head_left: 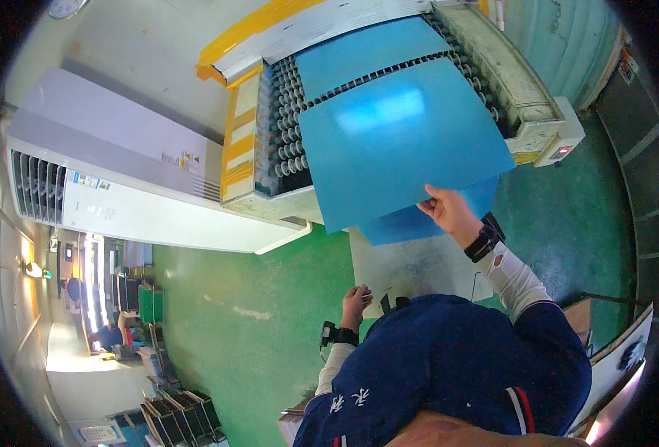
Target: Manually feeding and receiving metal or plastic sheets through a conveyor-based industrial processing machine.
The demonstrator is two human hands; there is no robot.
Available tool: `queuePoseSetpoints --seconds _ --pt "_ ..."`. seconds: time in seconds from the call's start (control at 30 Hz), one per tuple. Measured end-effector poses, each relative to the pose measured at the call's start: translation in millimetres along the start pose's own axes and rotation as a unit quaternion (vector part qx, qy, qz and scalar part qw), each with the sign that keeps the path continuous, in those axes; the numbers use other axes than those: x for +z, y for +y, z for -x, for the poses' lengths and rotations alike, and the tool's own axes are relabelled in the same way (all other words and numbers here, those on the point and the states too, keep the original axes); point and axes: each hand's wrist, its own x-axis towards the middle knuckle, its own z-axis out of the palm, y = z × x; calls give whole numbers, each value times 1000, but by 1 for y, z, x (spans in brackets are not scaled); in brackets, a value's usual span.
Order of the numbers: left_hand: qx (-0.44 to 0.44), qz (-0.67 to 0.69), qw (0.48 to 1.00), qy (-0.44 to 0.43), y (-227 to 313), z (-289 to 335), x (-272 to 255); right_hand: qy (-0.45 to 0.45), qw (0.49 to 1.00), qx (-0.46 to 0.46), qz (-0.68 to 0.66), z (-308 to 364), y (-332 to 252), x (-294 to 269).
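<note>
A large flat blue sheet (404, 134) lies partly on the roller conveyor and juts out past its near end. My right hand (448, 212) grips the sheet's near edge, thumb on top and fingers underneath. Under that overhang, more blue sheet surface (433, 223) shows above a pale grey board (419, 264). Farther along the rollers rests another blue sheet (370, 52). Down by my body, away from the sheets, my left hand (355, 304) has its fingers curled in, with nothing visible in them. Both wrists wear black straps with small devices.
The conveyor (288, 141) has black rollers and taped side frames; a control box (564, 141) sits at its right corner. A white air conditioner (143, 201) spans the left. Racks of panels (180, 417) stand lower left, leaning boards (612, 365) lower right. The floor (232, 313) is green.
</note>
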Motion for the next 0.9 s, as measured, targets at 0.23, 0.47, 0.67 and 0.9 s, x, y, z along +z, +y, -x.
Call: queuePoseSetpoints --seconds 0.23,0.47,0.67,0.9 --pt "14 0 1000 4 7 -3 0 -26 999 -20 26 -17 0 -11" --pt "60 -28 998 -12 31 -19 -4 -17 1000 -10 4 -19 -1 -4" --pt "113 -12 993 -24 81 -36 18 -30 999 -25 3 -32 -6 -8" --pt "153 -35 987 -16 138 -50 45 -21 999 0 32 -45 -8 -1"
